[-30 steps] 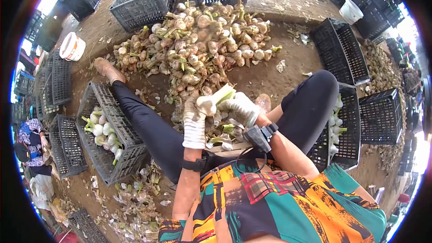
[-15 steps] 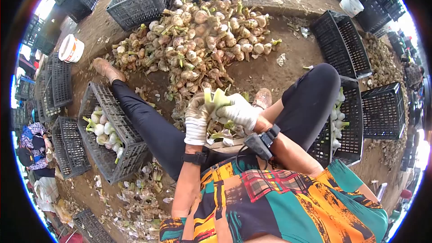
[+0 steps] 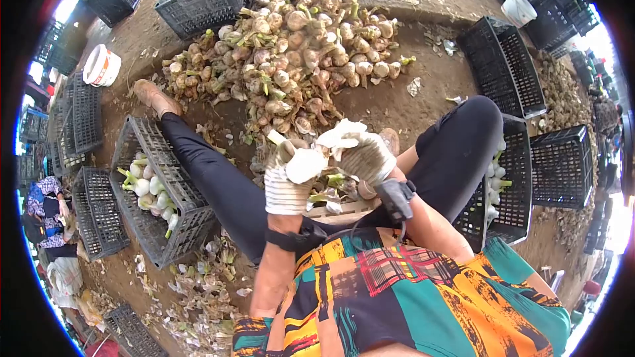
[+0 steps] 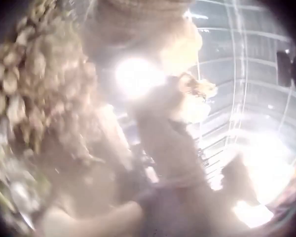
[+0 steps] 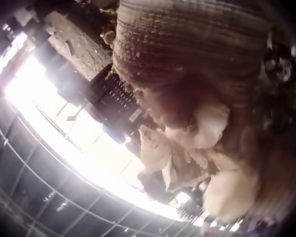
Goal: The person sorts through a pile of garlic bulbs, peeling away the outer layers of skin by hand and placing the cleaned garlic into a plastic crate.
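Observation:
My gloved left hand (image 3: pixel 286 188) grips a smooth white garlic bulb (image 3: pixel 305 166), its cut green stem poking out up and to the left. Close beside it, my gloved right hand (image 3: pixel 368 158) pinches a torn flap of pale garlic skin (image 3: pixel 344 133). From the right wrist, that loose skin (image 5: pixel 160 153) shows under the striped glove, and the bulb (image 5: pixel 232 195) sits just beyond it. Glare and blur wash out the left wrist view. A big heap of unpeeled garlic (image 3: pixel 284 59) lies on the ground in front of both hands.
A tilted black crate (image 3: pixel 192 221) with white garlic bulbs (image 3: pixel 155 192) stands by the left leg. Another crate (image 3: pixel 519 218) holding bulbs is beyond the right knee. Peeled skins (image 3: pixel 205 291) litter the dirt. More crates (image 3: pixel 211 0) and a white bucket (image 3: pixel 102 66) stand around the heap.
The bulb has been turned, and its stem now points up and left. Dirty outer skin has come off, leaving it white. My right hand has pulled away to the right with the skin.

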{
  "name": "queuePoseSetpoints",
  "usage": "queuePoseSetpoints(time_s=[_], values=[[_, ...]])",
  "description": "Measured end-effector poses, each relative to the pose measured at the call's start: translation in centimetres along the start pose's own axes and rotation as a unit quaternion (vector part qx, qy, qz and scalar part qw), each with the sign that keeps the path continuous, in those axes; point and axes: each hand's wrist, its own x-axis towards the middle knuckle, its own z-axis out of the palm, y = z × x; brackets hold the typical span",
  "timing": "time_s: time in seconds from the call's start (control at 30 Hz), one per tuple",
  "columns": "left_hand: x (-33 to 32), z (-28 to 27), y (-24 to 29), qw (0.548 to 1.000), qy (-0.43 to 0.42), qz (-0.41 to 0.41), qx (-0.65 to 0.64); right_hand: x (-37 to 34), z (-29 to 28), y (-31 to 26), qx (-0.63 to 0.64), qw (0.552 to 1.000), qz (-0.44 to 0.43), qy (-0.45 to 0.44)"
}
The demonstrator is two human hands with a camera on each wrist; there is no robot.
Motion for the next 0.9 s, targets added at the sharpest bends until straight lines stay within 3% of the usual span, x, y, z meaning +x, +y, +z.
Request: queuePoseSetpoints(time_s=[0.03,0.1,0.13,0.17,0.2,0.27,0.3,0.33,0.37,0.43,0.47,0.5,0.53,0.57,0.6,0.63,0.67,0.7,0.73,0.77,0.8,0.83,0.87,0.9], values=[[-0.3,0.8,2.0,0.976,0.021,0.071,0.205,0.2,-2.0,1.1,-0.21,0.977,-0.039,-0.01],[0.0,-0.3,0.5,1.0,-0.004,-0.018,0.008,0.0,-1.0,0.0,-0.314,0.933,0.143,0.101],[0.1,-0.9,-0.4,0.994,-0.017,-0.062,-0.09,0.3,-2.3,1.4,-0.42,0.895,0.127,0.077],[0.0,-1.2,-0.7,0.992,-0.018,-0.088,-0.093,0.6,-3.2,2.2,-0.454,0.876,0.152,0.054],[-0.1,-1.5,-1.6,0.968,0.008,-0.122,-0.217,0.8,-3.4,2.4,-0.487,0.855,0.176,0.032],[0.0,-1.9,-4.3,0.871,0.06,-0.18,-0.453,0.9,-3.4,2.2,-0.568,0.785,0.205,-0.137],[0.5,-1.6,-5.1,0.846,0.14,-0.2,-0.475,0.0,-1.4,1.4,-0.493,0.826,0.224,-0.158],[0.9,-1.8,-5.9,0.85,0.183,-0.209,-0.449,-1.0,0.4,-0.1,-0.456,0.839,0.224,-0.194],[1.3,-1.9,-5.7,0.849,0.229,-0.22,-0.422,-1.1,0.2,-0.2,-0.359,0.896,0.034,-0.259],[1.7,-1.7,-4.5,0.835,0.321,-0.234,-0.382,-0.3,-1.3,-0.5,-0.472,0.85,-0.128,-0.195],[1.7,-2.5,-5.7,0.847,0.287,-0.259,-0.366,0.2,-2.0,-0.6,-0.527,0.813,-0.199,-0.144],[1.6,-3.4,-6.9,0.858,0.251,-0.282,-0.349,0.4,-0.3,-3.1,-0.428,0.867,-0.241,-0.079],[1.3,-1.9,-4.5,0.864,0.331,-0.26,-0.276,1.9,-1.8,-3.5,-0.358,0.93,-0.063,-0.055],[1.4,-1.7,-4.4,0.866,0.333,-0.224,-0.298,3.5,-3.3,-3.8,-0.277,0.955,0.107,0.005],[1.7,-1.6,-3.5,0.877,0.339,-0.214,-0.266,3.7,-1.3,-5.2,-0.498,0.857,0.128,-0.011],[1.9,-1.4,-3.2,0.897,0.33,-0.181,-0.233,4.0,1.3,-5.3,-0.736,0.622,0.258,-0.063],[2.0,-1.3,-3.0,0.914,0.32,-0.15,-0.199,3.7,0.0,-2.5,-0.852,0.498,0.153,0.053],[2.1,-1.1,-2.3,0.922,0.314,-0.15,-0.171,2.8,0.2,-0.8,-0.667,0.738,0.076,0.062],[2.1,-0.9,-1.4,0.93,0.304,-0.152,-0.141,2.2,0.7,0.8,-0.414,0.907,-0.005,0.07],[2.0,-0.8,-1.1,0.938,0.289,-0.157,-0.107,2.0,1.9,1.6,-0.494,0.865,-0.066,0.054],[2.1,-0.8,-2.5,0.951,0.284,-0.117,0.018,1.9,3.6,1.9,-0.567,0.813,-0.129,0.039],[2.1,-0.5,-3.5,0.953,0.284,-0.102,0.012,1.8,5.3,1.7,-0.564,0.82,-0.097,0.032],[2.2,-0.1,-3.5,0.954,0.286,-0.087,0.005,2.4,5.0,2.6,-0.588,0.795,-0.145,0.037],[2.2,0.0,-3.1,0.957,0.268,-0.11,-0.004,2.7,4.3,2.8,-0.486,0.866,-0.066,0.096]])
